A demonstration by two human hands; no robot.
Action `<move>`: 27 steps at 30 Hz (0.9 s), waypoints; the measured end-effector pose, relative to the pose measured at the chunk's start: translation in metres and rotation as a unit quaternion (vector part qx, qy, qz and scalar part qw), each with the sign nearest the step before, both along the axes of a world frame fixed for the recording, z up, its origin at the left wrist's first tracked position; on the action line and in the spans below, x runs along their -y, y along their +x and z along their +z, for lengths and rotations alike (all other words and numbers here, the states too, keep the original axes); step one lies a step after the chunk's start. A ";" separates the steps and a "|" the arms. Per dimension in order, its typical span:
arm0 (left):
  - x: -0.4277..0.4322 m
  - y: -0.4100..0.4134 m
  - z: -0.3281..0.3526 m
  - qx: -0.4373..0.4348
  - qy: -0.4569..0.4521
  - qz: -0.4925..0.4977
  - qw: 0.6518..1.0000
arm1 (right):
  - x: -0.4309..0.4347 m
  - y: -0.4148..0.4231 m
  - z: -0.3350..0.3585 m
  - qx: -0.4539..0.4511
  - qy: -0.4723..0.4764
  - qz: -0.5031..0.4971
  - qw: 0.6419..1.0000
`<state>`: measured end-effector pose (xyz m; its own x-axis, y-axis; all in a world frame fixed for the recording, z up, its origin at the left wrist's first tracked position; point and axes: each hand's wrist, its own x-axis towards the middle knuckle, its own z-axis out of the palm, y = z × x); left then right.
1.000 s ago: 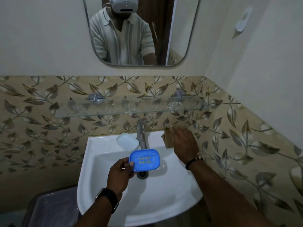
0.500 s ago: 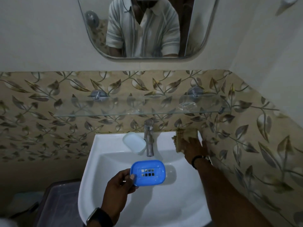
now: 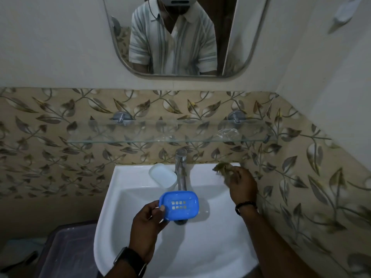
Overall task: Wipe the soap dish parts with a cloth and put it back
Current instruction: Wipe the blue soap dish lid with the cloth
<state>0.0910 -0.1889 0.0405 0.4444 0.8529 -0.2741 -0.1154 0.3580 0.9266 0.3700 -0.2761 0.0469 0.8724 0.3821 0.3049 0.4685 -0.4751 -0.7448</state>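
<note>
One blue slotted tray (image 3: 179, 205) being pinched level by the left hand (image 3: 148, 227), long axis left-right, one white base (image 3: 162, 175) lying far-left on the sink (image 3: 124, 197), one brownish cloth (image 3: 222, 169) being gripped by the right hand (image 3: 242, 185).

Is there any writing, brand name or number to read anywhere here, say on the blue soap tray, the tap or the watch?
None can be read.
Blue soap tray: only drain slots, no lettering.
Tap: no visible brand mark.
Watch: face dark, too blurred to tell.
</note>
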 end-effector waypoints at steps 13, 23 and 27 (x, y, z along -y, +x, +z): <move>-0.007 -0.005 0.019 0.070 -0.026 -0.030 0.997 | 0.004 -0.153 0.056 0.369 -0.203 0.303 0.855; -0.011 -0.028 0.042 0.112 -0.027 -0.072 0.991 | -0.013 -0.202 0.082 0.189 -0.196 0.277 0.922; -0.025 -0.034 0.053 0.131 -0.032 -0.061 0.989 | 0.001 -0.193 0.103 0.222 -0.203 0.343 0.890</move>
